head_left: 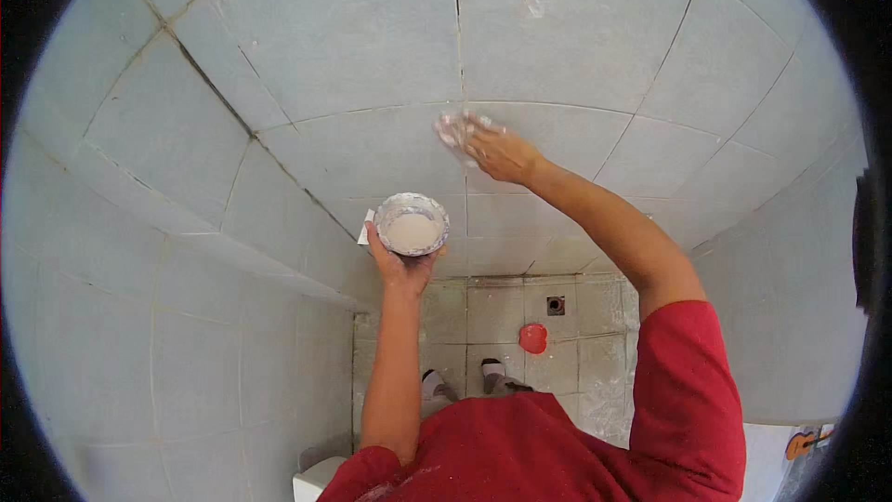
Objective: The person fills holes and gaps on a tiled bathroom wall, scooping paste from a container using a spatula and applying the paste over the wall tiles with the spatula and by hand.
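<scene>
My left hand (406, 267) is wrapped round the underside of a round bowl (383, 232), holding it up in front of the tiled wall. Pale, creamy paste (414, 231) lies in the bowl, and its rim and inner wall are smeared with white. A flat white piece (366, 227) sticks out beside my left thumb. Higher up and to the right, my right hand (497, 151) is at the wall (372, 153), over a vertical tile joint. White smears cover its fingers, which are blurred by motion; whether they hold anything is unclear.
Down on the tiled floor (439, 327) are a square drain (556, 305) and a red, roundish piece (532, 338), near my feet. A side wall (195, 344) closes in on the left. A white object (321, 482) stands at the lower left. A dark object (864, 242) is at the right edge.
</scene>
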`<state>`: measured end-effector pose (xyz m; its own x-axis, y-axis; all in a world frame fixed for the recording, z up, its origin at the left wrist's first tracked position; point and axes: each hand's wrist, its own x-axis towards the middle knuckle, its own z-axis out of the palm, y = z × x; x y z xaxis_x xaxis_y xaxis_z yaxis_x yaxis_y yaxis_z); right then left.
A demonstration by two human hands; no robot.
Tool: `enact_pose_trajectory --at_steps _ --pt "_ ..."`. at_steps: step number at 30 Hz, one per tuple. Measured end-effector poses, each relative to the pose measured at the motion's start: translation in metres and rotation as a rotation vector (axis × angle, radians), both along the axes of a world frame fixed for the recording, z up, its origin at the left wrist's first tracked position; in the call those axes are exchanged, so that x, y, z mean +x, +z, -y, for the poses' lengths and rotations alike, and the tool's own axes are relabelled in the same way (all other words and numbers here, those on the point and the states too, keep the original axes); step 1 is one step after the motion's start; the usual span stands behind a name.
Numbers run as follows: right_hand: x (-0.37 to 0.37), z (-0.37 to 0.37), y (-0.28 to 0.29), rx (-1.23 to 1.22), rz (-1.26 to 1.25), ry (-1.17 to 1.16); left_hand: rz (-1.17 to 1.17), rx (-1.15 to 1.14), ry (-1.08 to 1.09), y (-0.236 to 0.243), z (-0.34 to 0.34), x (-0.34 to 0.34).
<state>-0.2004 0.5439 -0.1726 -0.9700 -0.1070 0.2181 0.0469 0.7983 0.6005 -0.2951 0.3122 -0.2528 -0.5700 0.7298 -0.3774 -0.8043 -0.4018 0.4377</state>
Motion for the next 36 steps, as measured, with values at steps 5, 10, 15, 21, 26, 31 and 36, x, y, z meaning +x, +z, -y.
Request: enact_pose_trajectory --at_steps 5,10,15,21,26,31,36 --pt "0.018 -0.006 -0.042 -0.158 0.086 0.145 -0.046 -0.012 -0.019 0.011 -0.002 0.007" --pt "0.015 0.068 -0.047 -1.051 -0.153 -0.185 0.031 0.091 -0.100 -0.011 0.006 -0.012" --pt "0.068 0.047 -0.144 -2.240 -0.402 -0.514 0.140 0.255 -0.283 -0.032 0.016 -0.016" --pt "0.128 0.053 -0.158 -2.253 -0.403 -0.796 0.199 0.193 -0.347 -0.068 0.050 -0.029" --pt "0.196 0.056 -0.175 -1.150 -0.191 -0.785 0.221 0.207 -0.244 -0.075 0.084 0.051" --pt "0.164 0.053 -0.152 -2.076 -0.415 -0.754 0.321 0.191 -0.108 -0.070 0.089 0.068" --pt "0.134 0.036 -0.201 -2.362 -0.316 -0.809 0.254 -0.040 0.077 -0.057 0.098 0.081"
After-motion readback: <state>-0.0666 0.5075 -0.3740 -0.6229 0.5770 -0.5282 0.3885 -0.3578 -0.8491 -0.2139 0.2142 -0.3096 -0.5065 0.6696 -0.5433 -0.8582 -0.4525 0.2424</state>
